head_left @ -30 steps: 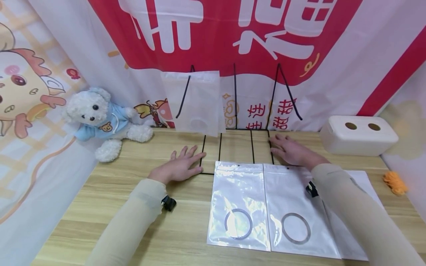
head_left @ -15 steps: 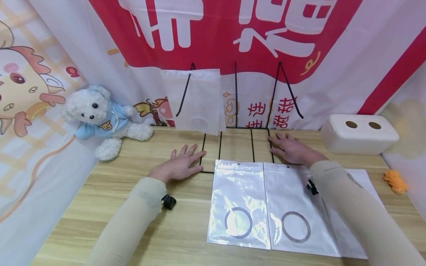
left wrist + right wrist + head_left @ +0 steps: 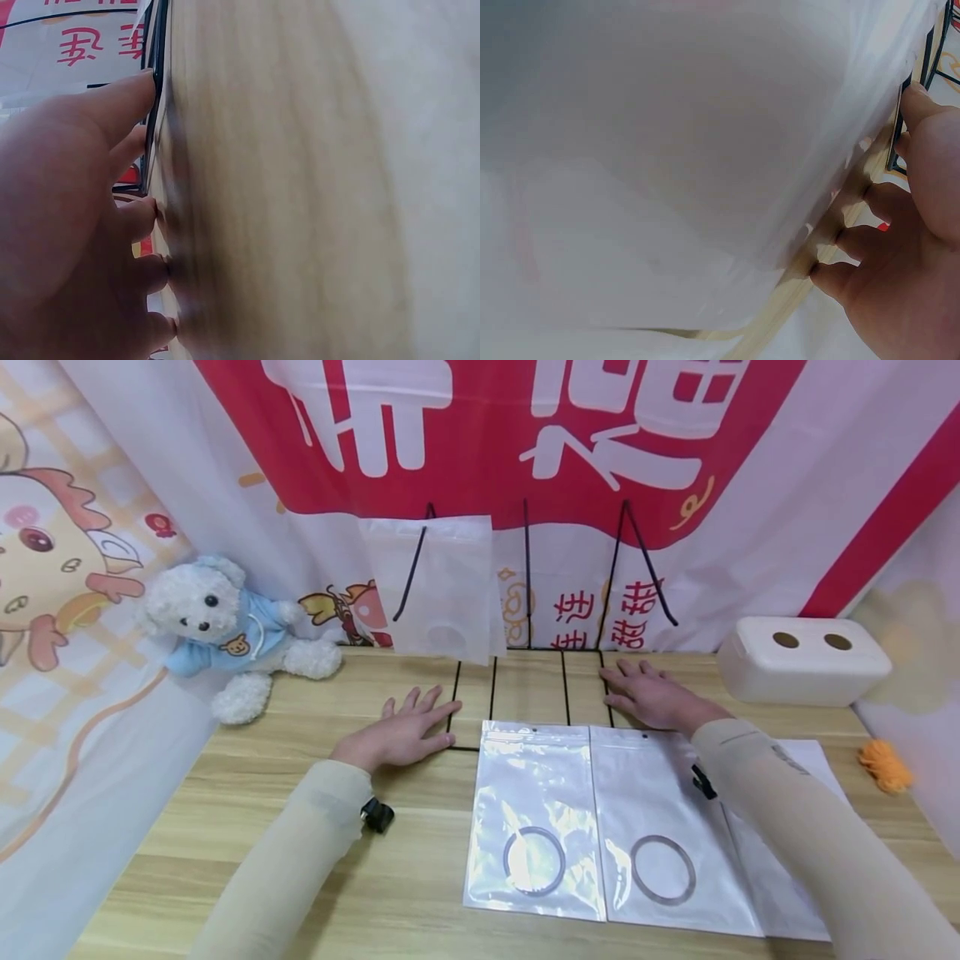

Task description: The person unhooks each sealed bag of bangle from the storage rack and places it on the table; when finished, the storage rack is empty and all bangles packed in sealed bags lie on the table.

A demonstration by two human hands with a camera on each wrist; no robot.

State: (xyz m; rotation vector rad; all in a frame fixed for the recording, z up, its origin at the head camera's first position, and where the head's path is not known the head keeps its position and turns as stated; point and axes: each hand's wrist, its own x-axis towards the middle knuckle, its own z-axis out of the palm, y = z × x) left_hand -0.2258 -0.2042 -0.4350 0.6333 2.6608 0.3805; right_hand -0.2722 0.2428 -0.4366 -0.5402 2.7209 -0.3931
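Left hand (image 3: 400,733) and right hand (image 3: 651,695), fingers outstretched, holding nothing, haven't moved: work at the black rack (image 3: 566,688) between them seems paused

The lying bags (image 3: 536,777) look like glossy plastic, the rack (image 3: 566,689) metal, the table (image 3: 405,868) smooth wood, the bear (image 3: 202,597) fluffy.

Right grip (image 3: 911,255) touching black wire (image 3: 892,150)
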